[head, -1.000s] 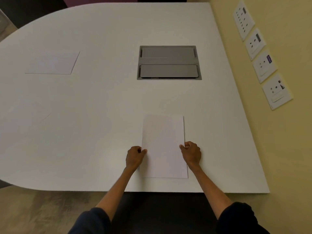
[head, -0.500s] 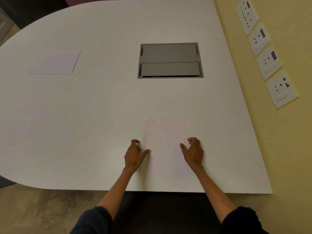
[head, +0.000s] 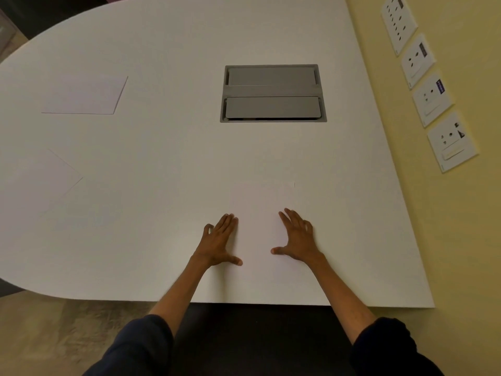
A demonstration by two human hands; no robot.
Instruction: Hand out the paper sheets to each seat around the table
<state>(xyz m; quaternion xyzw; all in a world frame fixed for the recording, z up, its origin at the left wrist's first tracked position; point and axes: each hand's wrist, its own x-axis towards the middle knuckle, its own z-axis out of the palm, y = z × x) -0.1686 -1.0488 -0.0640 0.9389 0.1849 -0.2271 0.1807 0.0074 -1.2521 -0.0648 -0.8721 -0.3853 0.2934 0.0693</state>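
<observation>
A white paper sheet point(head: 259, 226) lies flat on the white table point(head: 168, 147) near its front edge, hard to tell from the tabletop. My left hand point(head: 219, 241) lies with straight fingers at the sheet's left edge. My right hand point(head: 296, 238) is spread, fingers straight, over the sheet's right side. Neither hand holds anything. A second sheet point(head: 84, 95) lies at the far left. A third sheet point(head: 38, 180) lies at the left, turned at an angle.
A grey cable box with two closed lids point(head: 272, 93) is set into the table's middle. Several white socket plates point(head: 431, 99) are on the yellow wall to the right. The table's front edge point(head: 244, 302) runs just before my arms.
Both hands pinched the sheet's sides a second ago. They have let go and flattened out, and the sheet now lies flat on the table.
</observation>
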